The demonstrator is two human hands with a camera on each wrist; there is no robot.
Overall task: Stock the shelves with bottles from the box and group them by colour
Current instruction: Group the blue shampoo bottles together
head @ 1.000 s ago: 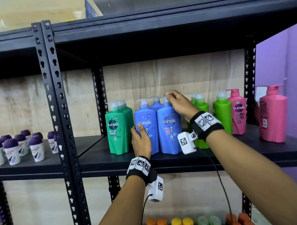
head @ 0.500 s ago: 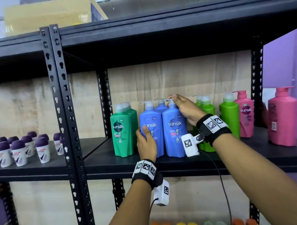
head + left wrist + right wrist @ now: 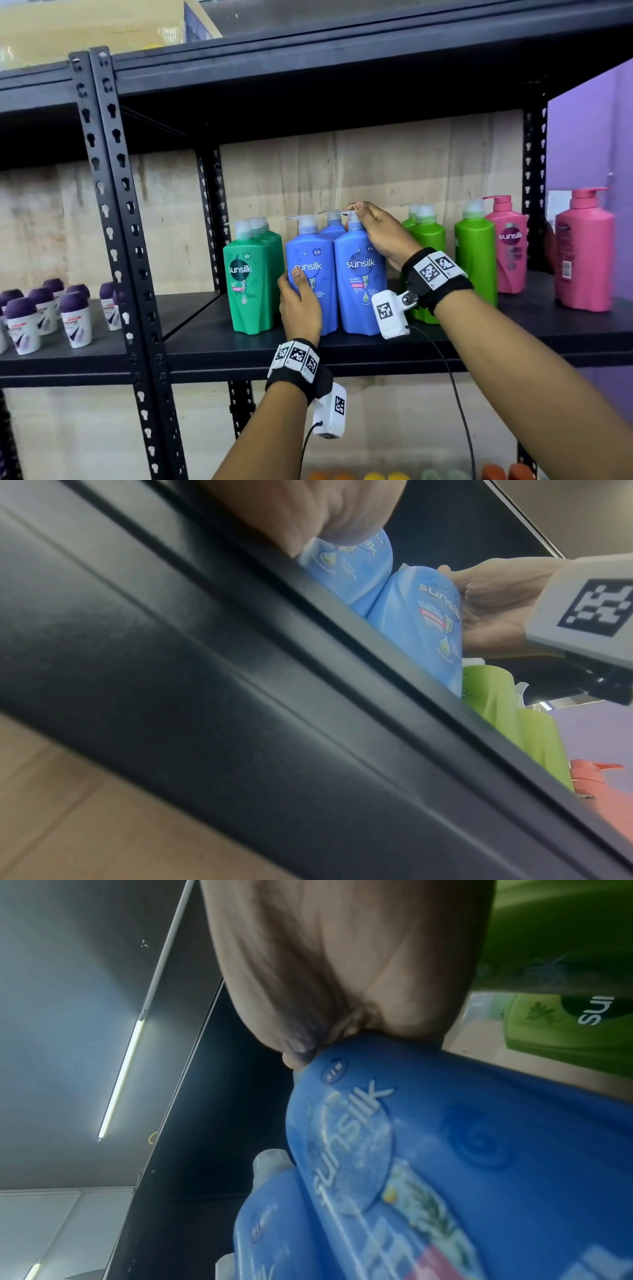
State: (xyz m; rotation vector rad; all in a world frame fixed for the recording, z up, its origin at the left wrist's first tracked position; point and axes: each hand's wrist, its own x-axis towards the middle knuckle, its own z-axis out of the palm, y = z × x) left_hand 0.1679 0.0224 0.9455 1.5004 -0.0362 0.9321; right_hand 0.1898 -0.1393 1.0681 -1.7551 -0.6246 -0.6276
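Observation:
Three blue pump bottles stand together mid-shelf. My right hand [image 3: 371,228] grips the neck and shoulder of the front right blue bottle [image 3: 359,284], seen close up [image 3: 462,1150] in the right wrist view. My left hand [image 3: 299,301] holds the lower front of the front left blue bottle [image 3: 310,253], thumb up across its label; that bottle [image 3: 346,566] shows just under my palm in the left wrist view. Dark green bottles [image 3: 248,284] stand to the left. Light green bottles [image 3: 474,260] and pink bottles [image 3: 584,253] stand to the right.
The black shelf board [image 3: 342,356] runs under the bottles, with a perforated upright [image 3: 113,219] at left. Small purple-capped roll-ons [image 3: 44,315] fill the neighbouring shelf. Coloured caps [image 3: 421,475] show on a lower shelf. A cardboard box [image 3: 85,27] sits on top.
Both hands keep their hold on the two front blue bottles. The view has drifted, so everything sits a little lower and further right in frame.

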